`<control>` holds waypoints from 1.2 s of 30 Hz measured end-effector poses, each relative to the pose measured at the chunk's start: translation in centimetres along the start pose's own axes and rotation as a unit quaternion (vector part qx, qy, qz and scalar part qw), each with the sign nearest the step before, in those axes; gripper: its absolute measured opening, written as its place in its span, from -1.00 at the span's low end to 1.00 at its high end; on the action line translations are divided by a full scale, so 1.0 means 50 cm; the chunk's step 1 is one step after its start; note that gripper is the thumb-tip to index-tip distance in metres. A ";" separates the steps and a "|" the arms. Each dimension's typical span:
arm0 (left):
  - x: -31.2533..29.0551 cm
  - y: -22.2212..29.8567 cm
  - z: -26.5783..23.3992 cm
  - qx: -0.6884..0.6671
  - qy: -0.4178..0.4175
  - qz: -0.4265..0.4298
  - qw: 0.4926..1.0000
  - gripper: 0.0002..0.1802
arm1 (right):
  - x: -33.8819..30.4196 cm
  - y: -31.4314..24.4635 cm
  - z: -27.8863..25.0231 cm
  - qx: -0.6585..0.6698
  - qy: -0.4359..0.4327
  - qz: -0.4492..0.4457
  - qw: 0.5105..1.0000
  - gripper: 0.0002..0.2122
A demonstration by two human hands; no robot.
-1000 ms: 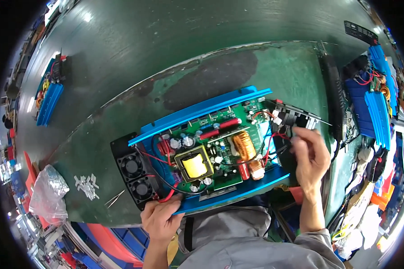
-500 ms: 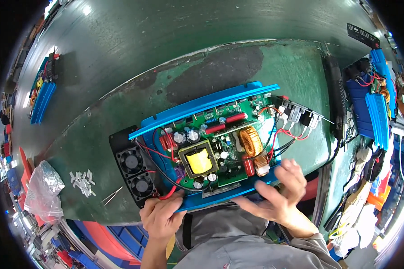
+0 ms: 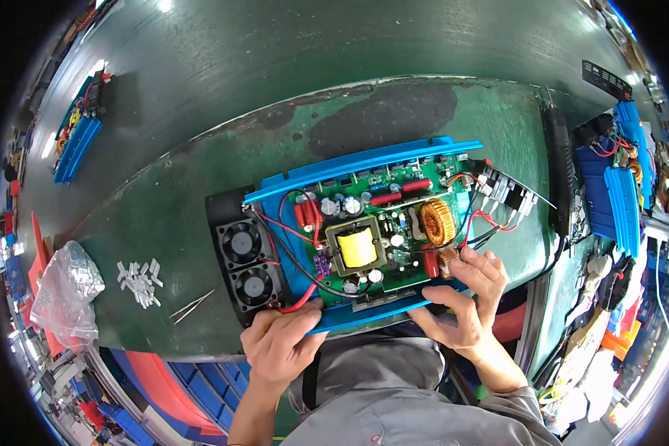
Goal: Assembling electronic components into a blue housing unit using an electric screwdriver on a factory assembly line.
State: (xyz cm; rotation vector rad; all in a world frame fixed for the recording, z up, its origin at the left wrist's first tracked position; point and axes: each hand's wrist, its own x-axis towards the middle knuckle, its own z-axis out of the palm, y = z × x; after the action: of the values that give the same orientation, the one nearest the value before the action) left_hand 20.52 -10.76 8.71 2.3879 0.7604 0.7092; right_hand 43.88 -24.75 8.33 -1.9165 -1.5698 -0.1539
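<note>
An open blue metal housing (image 3: 372, 157) with a green circuit board (image 3: 394, 279) inside lies in front of me on the table. On the board are a yellow-wrapped transformer (image 3: 357, 247), a copper coil (image 3: 438, 222) and red capacitors. My left hand (image 3: 281, 343) is closed on the housing's near left corner, beside a black end plate with two fans (image 3: 246, 264). My right hand (image 3: 468, 305) grips the near edge towards its right end, its upper fingers beside a small copper-wound part. Red and black wires lead to an end panel with sockets (image 3: 504, 192) at the right.
White small pieces (image 3: 140, 282), tweezers (image 3: 192, 305) and a clear plastic bag (image 3: 70, 293) lie to the left. A dark rod-shaped tool with a cable (image 3: 560, 163) lies at the right. Other blue units stand far left (image 3: 78, 145) and right (image 3: 623, 201).
My right hand has come in from beside the housing and closed on its near edge. The housing and both hands appear farther right, partly because the view shifted. The left hand keeps its hold.
</note>
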 end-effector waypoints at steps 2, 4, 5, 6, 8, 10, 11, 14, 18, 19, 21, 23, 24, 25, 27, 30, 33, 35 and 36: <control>0.005 0.000 0.002 -0.001 0.003 -0.001 1.000 -0.57 | 0.009 0.000 -0.007 0.000 -0.030 -0.006 1.000 -0.62; 0.010 0.001 0.009 -0.005 0.006 0.000 1.000 -0.56 | 0.022 -0.003 -0.007 0.012 -0.029 0.028 0.999 -0.68; 0.009 0.002 0.007 -0.014 0.015 -0.007 1.000 -0.60 | 0.024 -0.003 -0.005 0.016 -0.026 0.026 0.999 -0.68; 0.009 0.002 0.006 -0.021 0.024 -0.014 0.999 -0.64 | 0.027 -0.001 -0.003 0.019 -0.027 0.020 0.999 -0.68; 0.015 0.000 0.004 -0.002 0.023 0.003 1.000 -0.63 | 0.032 0.004 0.000 0.026 -0.032 0.012 0.999 -0.68; 0.020 0.001 0.000 -0.005 0.019 -0.005 1.000 -0.60 | 0.041 0.011 0.000 0.033 -0.037 0.005 0.999 -0.70; 0.026 0.001 0.008 -0.009 0.021 -0.009 1.000 -0.60 | 0.047 0.019 0.000 0.033 -0.046 0.010 0.998 -0.69; 0.048 0.024 0.005 -0.021 0.027 -0.028 0.999 -0.60 | 0.070 0.035 -0.007 0.056 -0.049 0.041 0.996 -0.69; 0.019 0.017 -0.061 0.006 0.094 -0.028 0.995 -0.69 | 0.086 0.054 -0.025 0.062 -0.078 0.017 0.995 -0.68; 0.010 -0.008 -0.088 0.062 0.112 -0.053 0.990 -0.69 | 0.097 0.053 -0.032 0.076 -0.084 0.005 0.994 -0.68; 0.006 -0.038 -0.142 0.155 0.143 -0.131 0.969 -0.70 | 0.114 0.035 -0.044 0.088 -0.090 -0.011 0.992 -0.69; -0.015 -0.069 -0.181 0.185 0.085 -0.228 0.952 -0.73 | 0.139 0.013 -0.045 0.102 -0.080 -0.044 0.991 -0.73; -0.027 -0.091 -0.184 0.172 0.085 -0.217 0.957 -0.77 | 0.155 -0.003 -0.044 0.116 -0.079 -0.059 0.988 -0.73; -0.031 -0.101 -0.192 0.176 0.100 -0.218 0.955 -0.77 | 0.179 -0.033 -0.036 0.142 -0.075 -0.061 0.985 -0.76; -0.042 -0.116 -0.201 0.218 0.055 -0.095 0.970 -0.79 | 0.222 -0.093 -0.015 0.171 -0.082 -0.107 0.976 -0.78; -0.063 -0.101 -0.197 0.164 0.153 -0.111 0.968 -0.84 | 0.285 -0.173 0.041 0.230 -0.112 -0.154 0.954 -0.79; -0.071 -0.090 -0.167 0.009 0.252 -0.206 0.946 -0.79 | 0.329 -0.241 0.108 0.230 -0.152 -0.194 0.942 -0.82; -0.065 -0.095 -0.119 -0.051 0.307 -0.223 0.924 -0.78 | 0.349 -0.270 0.162 0.246 -0.183 -0.242 0.921 -0.86; -0.062 -0.099 -0.093 -0.046 0.328 -0.225 0.916 -0.77 | 0.356 -0.286 0.190 0.250 -0.196 -0.267 0.910 -0.87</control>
State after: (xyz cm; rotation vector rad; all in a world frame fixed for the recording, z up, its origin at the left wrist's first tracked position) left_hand 13.72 -7.79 8.01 1.7651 1.4460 1.3171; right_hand 32.90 -3.63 15.08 -1.1298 -2.1236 0.3970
